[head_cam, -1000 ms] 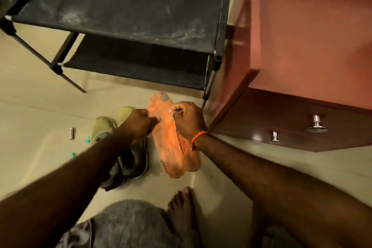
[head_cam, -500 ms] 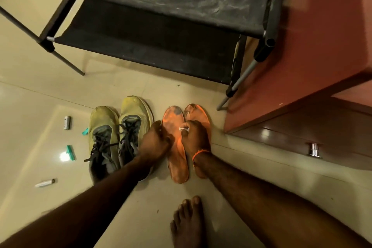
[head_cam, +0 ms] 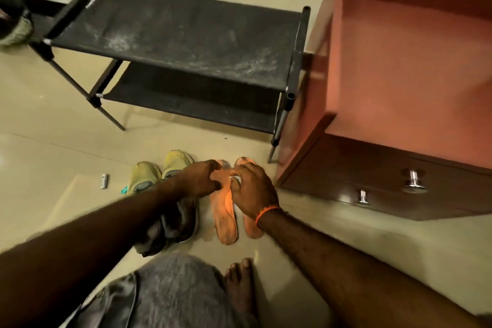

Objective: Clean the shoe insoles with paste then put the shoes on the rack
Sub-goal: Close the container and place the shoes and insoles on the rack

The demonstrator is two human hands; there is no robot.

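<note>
Two orange insoles lie side by side on the floor, the left insole (head_cam: 225, 221) and the right insole (head_cam: 252, 226), toes toward the black two-shelf shoe rack (head_cam: 186, 40). A pair of yellow-green shoes (head_cam: 159, 170) stands just left of them. My left hand (head_cam: 199, 181) hovers over the left insole's front with fingers loosely curved; whether it touches the insole is unclear. My right hand (head_cam: 250, 189) covers the front of the right insole and pinches a small white thing (head_cam: 236, 180) under the thumb. Both insoles' front parts are hidden by my hands.
A red-brown cabinet (head_cam: 399, 74) with chrome drawer knobs (head_cam: 414, 181) stands right of the rack. A small silver tube (head_cam: 104, 181) and a green bit (head_cam: 123, 190) lie on the floor to the left. My grey-clothed knee (head_cam: 173, 287) and bare foot (head_cam: 239, 282) are nearest.
The insole I held up a second ago now lies on the floor beside the other. My left hand has loosened its grip. The view has tilted up toward the rack.
</note>
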